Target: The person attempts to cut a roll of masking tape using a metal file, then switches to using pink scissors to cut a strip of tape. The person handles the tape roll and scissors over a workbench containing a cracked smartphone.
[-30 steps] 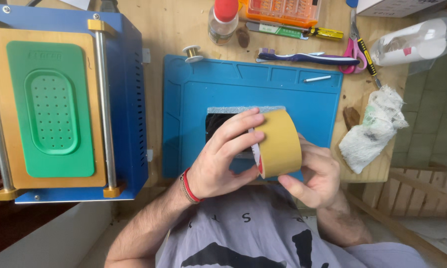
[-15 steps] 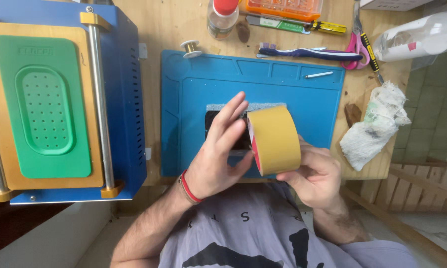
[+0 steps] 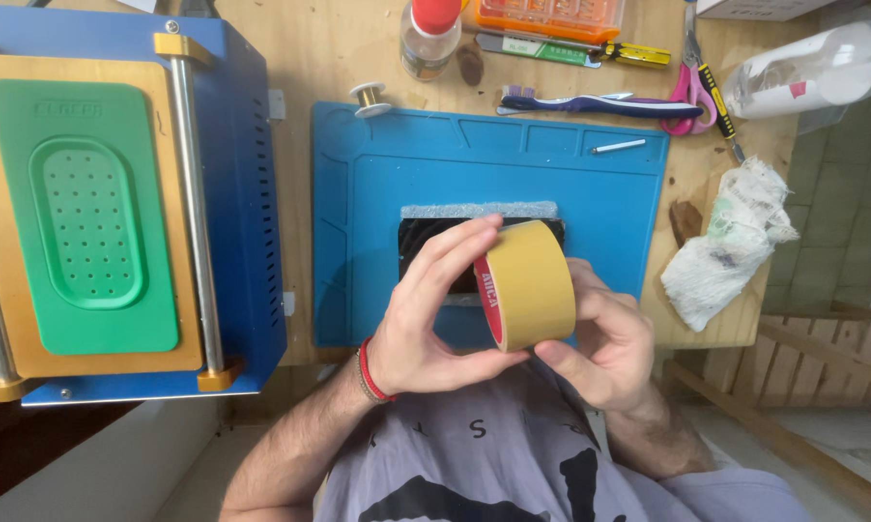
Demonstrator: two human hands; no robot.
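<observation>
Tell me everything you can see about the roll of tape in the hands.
The roll of tape is wide, with a tan, matte outer face that looks like paper or cloth tape, and a red core edge bearing white print. It is held up above the blue mat, turned on its side so the red rim faces left. The left hand grips it, fingers over the top and rim and thumb underneath; the right hand cups its right and lower side. No loose end of tape shows.

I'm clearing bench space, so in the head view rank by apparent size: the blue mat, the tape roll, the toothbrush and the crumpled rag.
1. Blue mat
2. Crumpled rag and yellow tape roll: alike; the roll is held nearer the camera, so unranked.
3. Toothbrush, long but thin.
</observation>
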